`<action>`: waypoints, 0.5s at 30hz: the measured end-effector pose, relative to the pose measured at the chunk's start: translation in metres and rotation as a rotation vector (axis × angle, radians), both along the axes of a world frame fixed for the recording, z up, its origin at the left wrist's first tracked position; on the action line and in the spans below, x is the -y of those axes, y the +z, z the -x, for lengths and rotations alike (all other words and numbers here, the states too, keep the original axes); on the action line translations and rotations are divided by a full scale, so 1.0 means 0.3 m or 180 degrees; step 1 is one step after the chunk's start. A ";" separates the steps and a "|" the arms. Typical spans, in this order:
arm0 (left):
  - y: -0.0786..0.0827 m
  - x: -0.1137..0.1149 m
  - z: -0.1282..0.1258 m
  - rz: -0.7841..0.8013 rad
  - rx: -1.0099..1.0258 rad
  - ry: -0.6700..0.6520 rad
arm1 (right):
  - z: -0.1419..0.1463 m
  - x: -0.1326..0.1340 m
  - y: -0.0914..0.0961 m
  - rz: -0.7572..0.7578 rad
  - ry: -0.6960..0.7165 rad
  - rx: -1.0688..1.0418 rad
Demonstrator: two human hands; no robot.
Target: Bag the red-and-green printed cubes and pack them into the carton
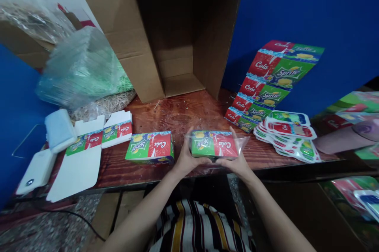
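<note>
Gripping a small green-and-red box (213,144) from both ends, left hand (186,159) on the Sprite side, right hand (237,163) on the Cola side, fingers curled against the end faces and pressed inward. Held low over the front edge of the wooden table (177,113), straight ahead of the striped shirt (192,224), printed top turned up to the camera. Sheathed in a clear plastic bag (243,141) (loose film flaring past the right fingers), likely the reason for the two-sided clasp, squeezing to keep box and slippery film together.

Just to the left, apart from the left hand, a second matching box (150,148) resting flat on the wood, any wrap on it too hard to tell. Further left, an unfolded carton blank (89,145) lying open, white inside up, beside a pale blue block (59,129).

At the right, a stack of flat printed sheets (266,86) leaning against the blue wall (325,15), probably propped there to stay visible and near; below it, a fanned pile of cut pieces (290,137). Behind, a large cardboard carton (177,46) on its side, mouth toward the person.
</note>
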State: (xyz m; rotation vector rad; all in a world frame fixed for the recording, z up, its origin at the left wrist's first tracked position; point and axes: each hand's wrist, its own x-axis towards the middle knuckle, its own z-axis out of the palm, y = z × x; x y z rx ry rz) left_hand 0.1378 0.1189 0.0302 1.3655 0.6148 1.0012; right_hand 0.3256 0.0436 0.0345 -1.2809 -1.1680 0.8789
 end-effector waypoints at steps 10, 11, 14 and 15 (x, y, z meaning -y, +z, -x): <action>-0.090 0.001 0.003 0.0444 -0.0356 0.0008 | -0.010 -0.007 -0.096 0.0468 0.0101 0.0203; -0.080 -0.002 -0.002 0.0415 -0.0407 0.0072 | -0.009 -0.015 -0.084 0.0483 0.0057 0.0204; -0.008 -0.013 -0.019 0.0633 -0.0460 0.0291 | -0.012 -0.033 -0.027 0.0528 -0.0142 0.0138; 0.027 -0.013 -0.023 0.0890 -0.0424 0.0300 | -0.018 -0.032 -0.004 0.0533 -0.0172 0.0116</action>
